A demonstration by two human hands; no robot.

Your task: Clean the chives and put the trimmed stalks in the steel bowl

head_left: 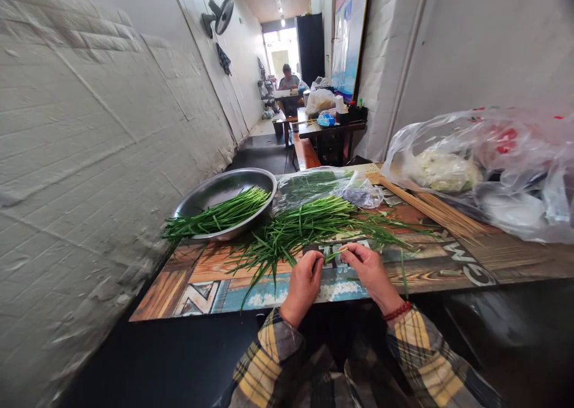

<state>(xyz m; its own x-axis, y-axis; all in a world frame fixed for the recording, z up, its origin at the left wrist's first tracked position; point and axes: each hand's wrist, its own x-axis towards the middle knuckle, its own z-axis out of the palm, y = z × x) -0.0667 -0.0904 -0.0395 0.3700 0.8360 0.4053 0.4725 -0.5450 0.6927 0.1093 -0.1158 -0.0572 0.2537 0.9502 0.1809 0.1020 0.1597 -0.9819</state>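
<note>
Close to the table's front edge, my left hand [304, 283] is closed in a pinch on a green garlic chive [332, 256]. My right hand [371, 274] pinches the pale stem end of the same chive. Just beyond both hands lies a loose heap of garlic chives [309, 221], with leaves fanned out toward me. A steel basin [271, 186] stands at the left, and a bundle of chives [228, 213] rests in it with its leaf tips over the rim. Thin scraps [381, 231] are scattered right of the heap.
Behind the heap is a clear plastic bag [305, 186] with more greens. Wooden skewers [433, 207] lie at the right, beside a large plastic bag [506, 157] with pale contents. A white wall [89, 157] runs along the left. A person [288, 80] sits at a far table.
</note>
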